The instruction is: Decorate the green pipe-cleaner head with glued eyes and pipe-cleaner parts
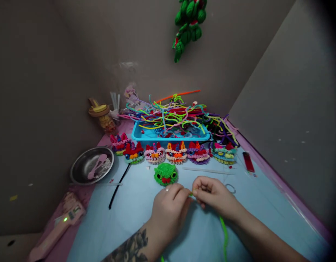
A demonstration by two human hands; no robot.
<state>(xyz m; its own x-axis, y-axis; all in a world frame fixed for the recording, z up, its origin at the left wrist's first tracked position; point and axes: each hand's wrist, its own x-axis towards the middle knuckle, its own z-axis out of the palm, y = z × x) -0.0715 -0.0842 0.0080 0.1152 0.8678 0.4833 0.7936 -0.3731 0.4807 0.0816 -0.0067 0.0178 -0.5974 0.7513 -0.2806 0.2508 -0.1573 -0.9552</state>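
My left hand (170,207) and my right hand (213,194) meet fingertip to fingertip over the blue mat (135,222). Both pinch a bright green pipe cleaner (224,236); a short bit of it shows between the fingers. One length hangs below my right hand toward the bottom edge, and a green tip shows under my left wrist. Just beyond my left hand sits a round green fuzzy head (166,174) with black eyes and a red mouth. Behind it stands a row of colourful pipe-cleaner lion heads (176,153).
A blue tray (170,138) heaped with pipe cleaners (173,114) stands at the back. To the left are a metal bowl (77,169) with a pink scoop (98,165), a black pipe cleaner (115,194) and a pink glue gun (58,229). A clear stick (207,170) lies right of centre.
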